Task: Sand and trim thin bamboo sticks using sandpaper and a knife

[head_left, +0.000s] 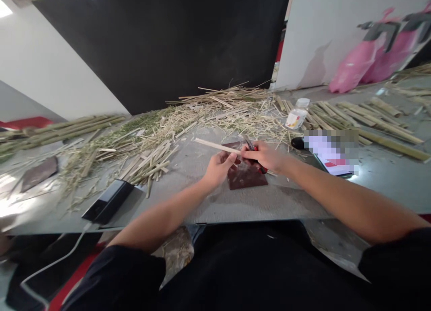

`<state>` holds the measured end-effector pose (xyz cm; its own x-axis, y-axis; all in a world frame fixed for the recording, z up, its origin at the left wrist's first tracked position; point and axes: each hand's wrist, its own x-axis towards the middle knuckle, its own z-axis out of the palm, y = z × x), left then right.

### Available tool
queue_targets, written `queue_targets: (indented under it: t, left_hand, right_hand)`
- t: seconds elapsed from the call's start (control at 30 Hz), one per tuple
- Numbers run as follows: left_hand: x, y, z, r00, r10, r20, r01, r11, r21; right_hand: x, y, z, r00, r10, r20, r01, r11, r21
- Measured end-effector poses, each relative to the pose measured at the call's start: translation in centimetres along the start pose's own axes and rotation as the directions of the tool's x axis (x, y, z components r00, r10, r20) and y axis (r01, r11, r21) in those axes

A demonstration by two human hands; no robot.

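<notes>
Pale, narrow, flat bamboo-like strip [213, 145], pinched near its closer end by my left hand [219, 166] above a dark brown mat [248, 180] while my right hand [261, 155] grips a red-and-black tool [262, 169], seems light, springy and easily split, so a gentle pinch across its flat faces should suit.

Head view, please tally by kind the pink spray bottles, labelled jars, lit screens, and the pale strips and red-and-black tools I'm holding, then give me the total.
Pink spray bottles: 2
Labelled jar: 1
Lit screen: 1
Held pale strip: 1
Held red-and-black tool: 1
Total: 6
</notes>
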<state>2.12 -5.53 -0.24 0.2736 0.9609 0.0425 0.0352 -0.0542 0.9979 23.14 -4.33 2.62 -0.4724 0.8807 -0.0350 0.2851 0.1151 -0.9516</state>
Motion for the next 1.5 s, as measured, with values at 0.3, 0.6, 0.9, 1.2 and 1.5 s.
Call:
queue_targets:
  t: [0.3,0.6,0.9,1.2,1.5]
  left_hand:
    - [-0.3,0.2,0.6,0.997,-0.009,-0.072,0.015,0.996,0.086]
    - [-1.0,0.9,1.0,0.988,-0.108,0.111,0.109,0.994,-0.002]
    - [-1.1,1.1,0.7,0.977,-0.09,0.191,0.084,0.996,0.043]
    - [-1.2,1.0,0.8,0.984,-0.109,0.139,0.107,0.994,0.025]
    - [-0.7,1.5,0.2,0.983,-0.145,0.112,0.138,0.988,0.068]
  right_hand:
    - [-0.7,-0.4,1.2,0.984,-0.173,-0.038,0.13,0.851,-0.509]
    - [-0.3,-0.2,0.1,0.974,-0.111,-0.196,-0.125,0.461,-0.879]
    - [-0.2,-0.4,1.0,0.994,-0.02,-0.107,-0.09,0.391,-0.916]
    - [0.2,-0.6,1.4,0.978,0.007,-0.209,-0.194,0.407,-0.893]
    - [1.5,-0.5,1.3,0.976,-0.017,-0.216,-0.191,0.402,-0.895]
